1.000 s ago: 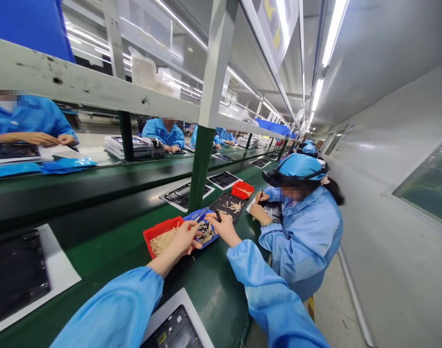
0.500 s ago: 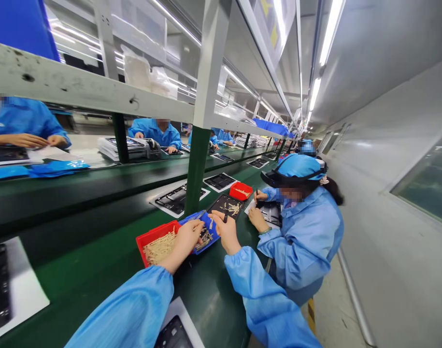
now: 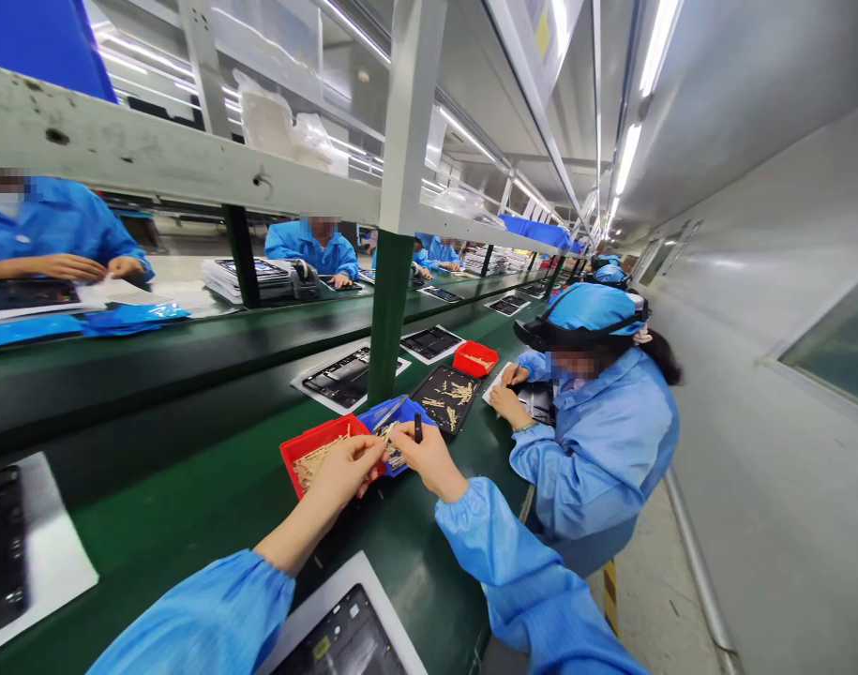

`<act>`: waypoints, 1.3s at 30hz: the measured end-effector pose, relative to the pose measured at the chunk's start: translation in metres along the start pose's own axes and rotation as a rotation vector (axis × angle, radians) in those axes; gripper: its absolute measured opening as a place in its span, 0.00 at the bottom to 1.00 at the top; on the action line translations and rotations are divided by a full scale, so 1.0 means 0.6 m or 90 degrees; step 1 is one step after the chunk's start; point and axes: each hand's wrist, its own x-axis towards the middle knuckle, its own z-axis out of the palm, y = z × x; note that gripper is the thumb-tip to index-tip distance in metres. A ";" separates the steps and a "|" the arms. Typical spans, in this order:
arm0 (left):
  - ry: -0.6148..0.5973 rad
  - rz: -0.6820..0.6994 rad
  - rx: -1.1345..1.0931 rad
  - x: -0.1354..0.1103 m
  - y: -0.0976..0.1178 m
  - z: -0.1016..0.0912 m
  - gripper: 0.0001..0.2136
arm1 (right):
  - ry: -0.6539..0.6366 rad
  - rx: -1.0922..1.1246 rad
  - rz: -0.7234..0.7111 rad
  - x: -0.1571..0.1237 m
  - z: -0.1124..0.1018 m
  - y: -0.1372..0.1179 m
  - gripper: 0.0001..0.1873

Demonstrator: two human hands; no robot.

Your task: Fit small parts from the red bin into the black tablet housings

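My left hand [image 3: 345, 472] is closed in a pinch over the inner edges of two bins; its fingertips hide whatever they hold. Close beside it, my right hand [image 3: 432, 457] grips a black pen-like tool [image 3: 418, 428] that sticks up between its fingers. A small pale strip [image 3: 387, 434] shows near the right fingertips. Cream-coloured strips fill the red bin [image 3: 293, 448] next to my left hand. Behind the fingers, the blue bin [image 3: 407, 409] contains small pale and dark strips, partly covered by my hands.
A black tray [image 3: 439, 398] with loose strips and a small red bin [image 3: 475, 358] lie beyond. Below my hands is a black device panel [image 3: 344, 642] on white backing. A green post [image 3: 390, 309] rises behind the bins. At right, a co-worker [image 3: 597, 441] sits close.
My left hand has drawn back slightly toward me, while my right hand has come nearer to it. The view has shifted, showing more of the panel below.
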 end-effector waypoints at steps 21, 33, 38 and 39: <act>0.090 0.276 0.410 -0.064 0.002 -0.057 0.15 | -0.159 -0.319 -0.293 -0.028 0.019 -0.010 0.08; 0.062 0.261 0.366 -0.067 0.001 -0.059 0.15 | -0.192 -0.331 -0.286 -0.031 0.019 -0.009 0.09; 0.139 0.177 0.321 -0.064 -0.004 -0.065 0.15 | -0.184 -0.279 -0.241 -0.033 0.021 -0.015 0.09; 0.154 0.159 0.306 -0.064 -0.005 -0.067 0.15 | -0.178 -0.266 -0.224 -0.032 0.021 -0.016 0.10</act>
